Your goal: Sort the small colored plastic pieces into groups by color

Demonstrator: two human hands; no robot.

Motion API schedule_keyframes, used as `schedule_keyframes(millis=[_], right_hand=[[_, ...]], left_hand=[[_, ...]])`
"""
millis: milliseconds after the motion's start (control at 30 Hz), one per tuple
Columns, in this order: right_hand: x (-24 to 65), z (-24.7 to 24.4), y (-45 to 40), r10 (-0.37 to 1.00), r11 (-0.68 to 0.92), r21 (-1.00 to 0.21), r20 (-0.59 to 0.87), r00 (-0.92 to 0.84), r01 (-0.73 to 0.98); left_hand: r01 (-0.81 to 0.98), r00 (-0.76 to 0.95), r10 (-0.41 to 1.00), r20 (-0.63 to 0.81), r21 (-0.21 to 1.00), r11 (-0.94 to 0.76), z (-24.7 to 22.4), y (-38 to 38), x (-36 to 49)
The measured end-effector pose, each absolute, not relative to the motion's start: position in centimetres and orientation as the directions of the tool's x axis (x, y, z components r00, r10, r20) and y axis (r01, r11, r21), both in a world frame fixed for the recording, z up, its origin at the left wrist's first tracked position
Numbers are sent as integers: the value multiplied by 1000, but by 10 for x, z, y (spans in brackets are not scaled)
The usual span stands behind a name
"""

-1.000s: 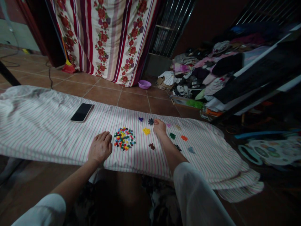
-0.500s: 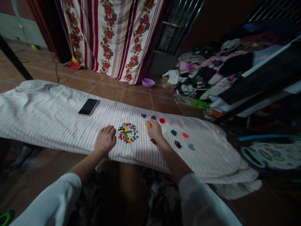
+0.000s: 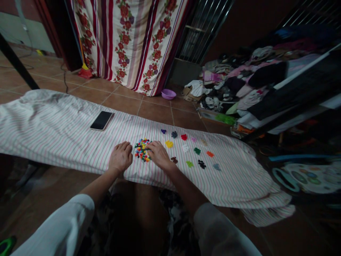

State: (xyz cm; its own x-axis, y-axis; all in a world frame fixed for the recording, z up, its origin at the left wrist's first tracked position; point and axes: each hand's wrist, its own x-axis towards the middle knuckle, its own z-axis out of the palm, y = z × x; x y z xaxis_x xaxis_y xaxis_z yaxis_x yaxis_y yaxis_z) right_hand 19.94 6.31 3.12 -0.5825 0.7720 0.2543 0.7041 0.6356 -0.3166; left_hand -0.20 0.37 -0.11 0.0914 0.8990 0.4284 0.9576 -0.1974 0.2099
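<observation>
A mixed pile of small coloured pieces point(image 3: 141, 151) lies on the striped cloth point(image 3: 149, 174). My right hand point(image 3: 159, 155) reaches over the pile's right side, fingertips drawn together among the pieces; what is between them is hidden. Left of the pile, my left hand point(image 3: 120, 156) rests on the cloth, holding nothing, fingers loosely bent and lying down. To the right sit separate single-colour clusters, among them a yellow cluster point(image 3: 168, 144), a brown cluster point(image 3: 174, 160), a red cluster point(image 3: 183, 137), a dark green cluster point(image 3: 197, 151) and a black cluster point(image 3: 201, 164).
A phone point(image 3: 101, 120) lies on the cloth at the left. Beyond the table are a purple basin point(image 3: 168, 94), a hanging floral curtain point(image 3: 128, 46) and a red broom point(image 3: 85, 73). Heaped clothes point(image 3: 239, 78) fill the right background.
My right hand has moved left from the yellow cluster to the mixed pile, uncovering the yellow, brown and light green clusters. My left hand has stayed in place.
</observation>
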Motion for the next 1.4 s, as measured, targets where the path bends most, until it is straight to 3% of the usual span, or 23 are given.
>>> schedule_keyframes(millis=[233,667,1100,1400], right_hand=[[189,29,67,769,639,-166,179,-614,752],[178,37,70,837,546,-72,92,-540,835],[187,34,71,817,565,-244,296,-494,788],[202,35,78,833,545,-394,356,-424,740]], left_hand=[[957,96,886,454,202,-208,-3,4,-2],[958,94,885,456,200,-204,-4,5,-2],[961,107,882,458,180,-210,-3,4,-2],[964,114,883,455,163,-209,1,3,-1]])
